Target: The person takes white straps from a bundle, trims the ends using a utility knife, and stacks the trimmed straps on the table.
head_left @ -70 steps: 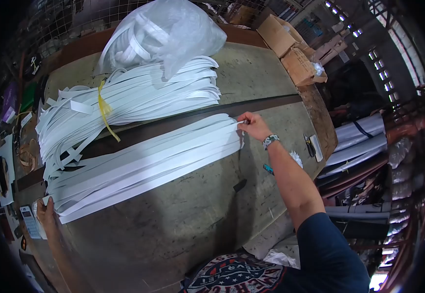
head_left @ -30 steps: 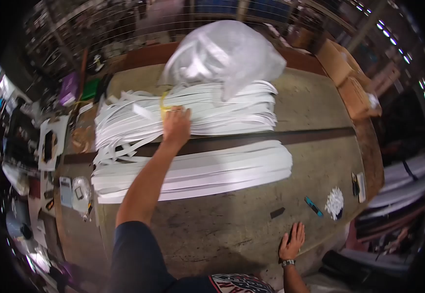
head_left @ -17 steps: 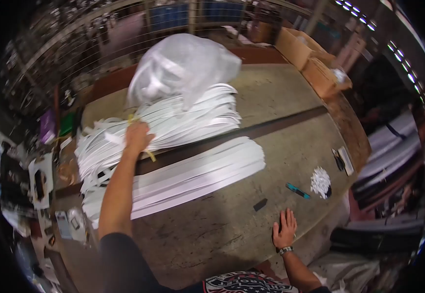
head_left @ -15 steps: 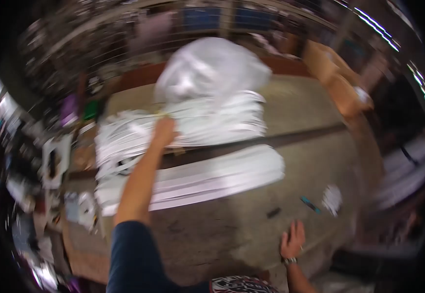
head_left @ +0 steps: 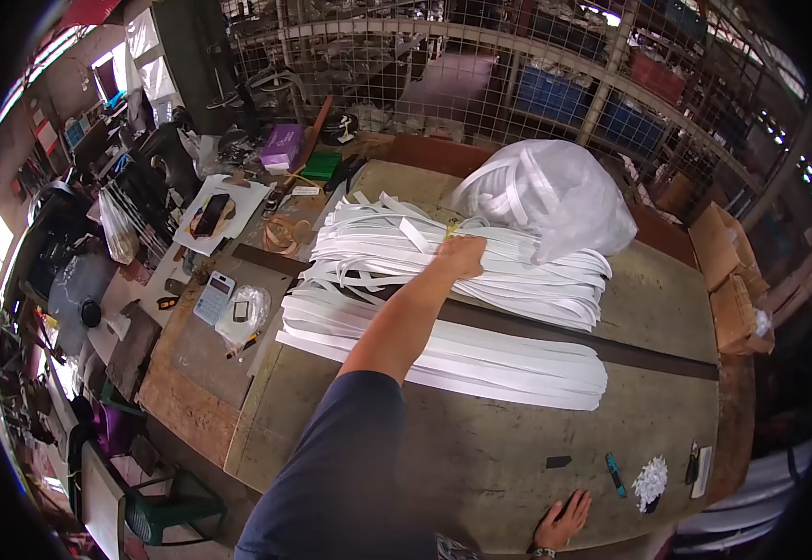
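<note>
My left hand reaches across the table, its fingers curled down on the upper bundle of white flat strips. A bit of yellow tie shows just beyond the knuckles; the fingertips are hidden. Nearer to me lies a second row of white strips, under my left forearm. Behind the upper bundle, a clear plastic bag with white strips inside leans against it. My right hand rests flat near the front edge of the table, fingers stretched out, holding nothing.
Near my right hand lie a dark flat piece, a teal cutter and a heap of white scraps. Cardboard boxes stand at the right edge. Leftward are a calculator, a phone and a purple box.
The view has swung left and sharpened, so the table appears farther right. My left hand stays on the upper bundle. My right hand still lies flat on the table.
</note>
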